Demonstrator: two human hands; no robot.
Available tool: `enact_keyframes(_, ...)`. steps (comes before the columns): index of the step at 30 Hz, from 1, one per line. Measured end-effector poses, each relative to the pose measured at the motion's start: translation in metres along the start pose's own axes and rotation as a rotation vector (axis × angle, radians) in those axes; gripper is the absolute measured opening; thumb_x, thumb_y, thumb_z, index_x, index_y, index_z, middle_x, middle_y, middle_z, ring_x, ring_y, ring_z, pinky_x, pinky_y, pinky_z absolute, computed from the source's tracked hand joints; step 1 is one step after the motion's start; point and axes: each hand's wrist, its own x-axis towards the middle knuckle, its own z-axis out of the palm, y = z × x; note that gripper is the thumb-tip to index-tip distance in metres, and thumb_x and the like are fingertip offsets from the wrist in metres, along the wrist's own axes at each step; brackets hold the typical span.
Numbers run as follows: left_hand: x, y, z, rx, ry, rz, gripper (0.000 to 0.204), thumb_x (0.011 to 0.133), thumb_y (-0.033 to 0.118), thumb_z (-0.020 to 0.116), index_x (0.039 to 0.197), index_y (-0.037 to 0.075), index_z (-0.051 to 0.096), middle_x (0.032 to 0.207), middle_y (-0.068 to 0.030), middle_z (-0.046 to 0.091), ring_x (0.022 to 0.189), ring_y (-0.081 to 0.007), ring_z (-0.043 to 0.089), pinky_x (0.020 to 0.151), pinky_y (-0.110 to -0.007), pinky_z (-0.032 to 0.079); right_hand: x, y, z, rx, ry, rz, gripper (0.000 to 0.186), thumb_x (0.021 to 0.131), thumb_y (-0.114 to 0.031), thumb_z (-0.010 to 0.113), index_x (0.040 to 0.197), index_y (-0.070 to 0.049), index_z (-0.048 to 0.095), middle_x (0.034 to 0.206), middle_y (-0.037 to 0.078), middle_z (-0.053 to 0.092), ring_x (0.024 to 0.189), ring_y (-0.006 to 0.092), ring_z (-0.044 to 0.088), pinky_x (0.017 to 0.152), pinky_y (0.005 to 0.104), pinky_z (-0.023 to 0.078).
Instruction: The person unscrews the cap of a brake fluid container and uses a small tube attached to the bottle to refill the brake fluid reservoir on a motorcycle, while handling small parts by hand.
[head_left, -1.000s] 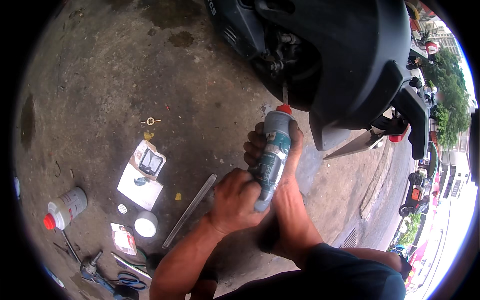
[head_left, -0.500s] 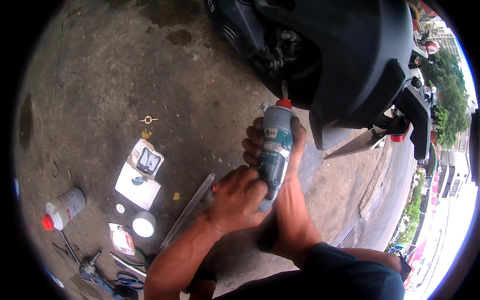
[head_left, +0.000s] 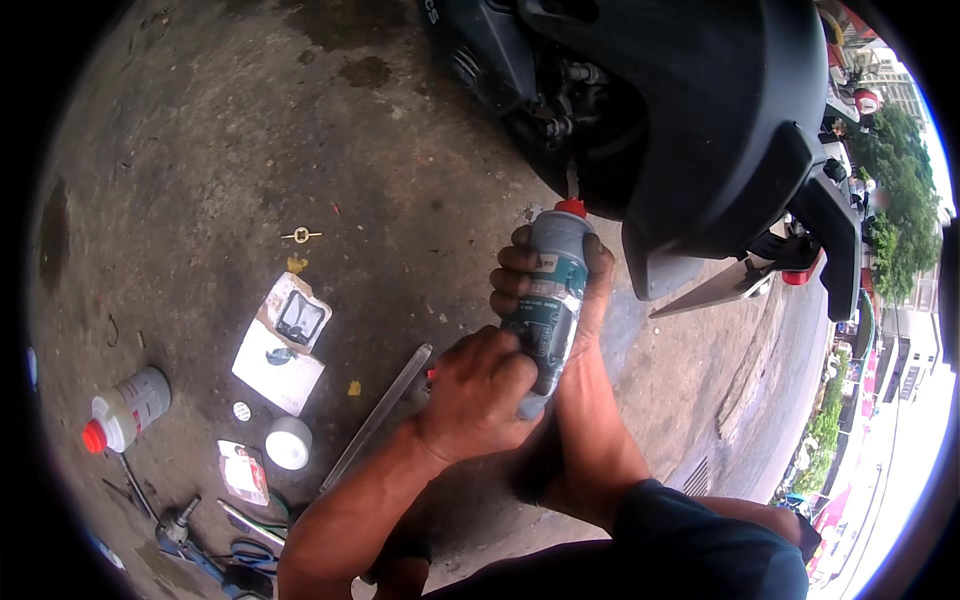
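Two bare hands hold a grey squeeze bottle (head_left: 537,232) at the frame's centre.
It slants up and slightly right, its red cap (head_left: 571,208) and clear spout (head_left: 573,182) toward the dark wheel (head_left: 598,195) of a black scooter (head_left: 725,130), upper right. The right hand (head_left: 594,295), nearer the spout, wraps the bottle's upper body; the left hand (head_left: 485,390) closes round its lower end. The teal label (head_left: 568,277) carries small print.

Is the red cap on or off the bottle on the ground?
On. The red cap covers the end of the bottle.
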Motion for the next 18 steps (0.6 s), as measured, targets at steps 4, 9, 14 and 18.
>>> enact_keyframes(4, -0.001, -0.001, -0.001, -0.011, -0.016, -0.003, 0.034, 0.06, 0.007, 0.074, 0.079, 0.009, 0.046, 0.078, -0.0107, 0.05, 0.063, -0.0289, 0.056, 0.053, -0.039, 0.048, 0.001, 0.003, 0.004, -0.018, 0.046, -0.011, 0.063, 0.073, -0.058, 0.069, 0.106, -0.006, 0.057, 0.08, 0.002, 0.054, 0.067, 0.0152, 0.05, 0.057, 0.0267, 0.043)
enact_keyframes(9, -0.002, -0.002, -0.001, -0.003, -0.045, -0.005, 0.034, 0.059, 0.008, 0.074, 0.08, 0.008, 0.047, 0.08, -0.01, 0.051, 0.065, -0.0288, 0.057, 0.055, -0.038, 0.049, 0.001, 0.002, 0.0, -0.025, 0.039, 0.002, 0.061, 0.072, -0.059, 0.069, 0.102, -0.008, 0.056, 0.077, -0.001, 0.051, 0.064, 0.0127, 0.046, 0.055, 0.0258, 0.04)
enact_keyframes(14, 0.001, 0.001, -0.007, 0.008, -0.087, 0.0, 0.032, 0.06, 0.008, 0.073, 0.082, 0.008, 0.049, 0.08, -0.0087, 0.05, 0.067, -0.0269, 0.057, 0.057, -0.037, 0.05, 0.002, 0.006, -0.001, -0.058, 0.045, -0.002, 0.063, 0.071, -0.063, 0.068, 0.101, -0.008, 0.056, 0.075, -0.002, 0.048, 0.063, 0.0117, 0.044, 0.052, 0.0251, 0.037)
enact_keyframes(18, 0.006, 0.0, -0.01, -0.027, -0.13, 0.006, 0.031, 0.061, 0.007, 0.072, 0.082, 0.008, 0.049, 0.081, -0.0086, 0.051, 0.07, -0.0264, 0.058, 0.058, -0.037, 0.051, 0.0, 0.003, -0.006, -0.03, -0.028, -0.001, 0.067, 0.075, -0.061, 0.071, 0.106, -0.004, 0.053, 0.079, 0.0, 0.05, 0.067, 0.0118, 0.047, 0.057, 0.0249, 0.042)
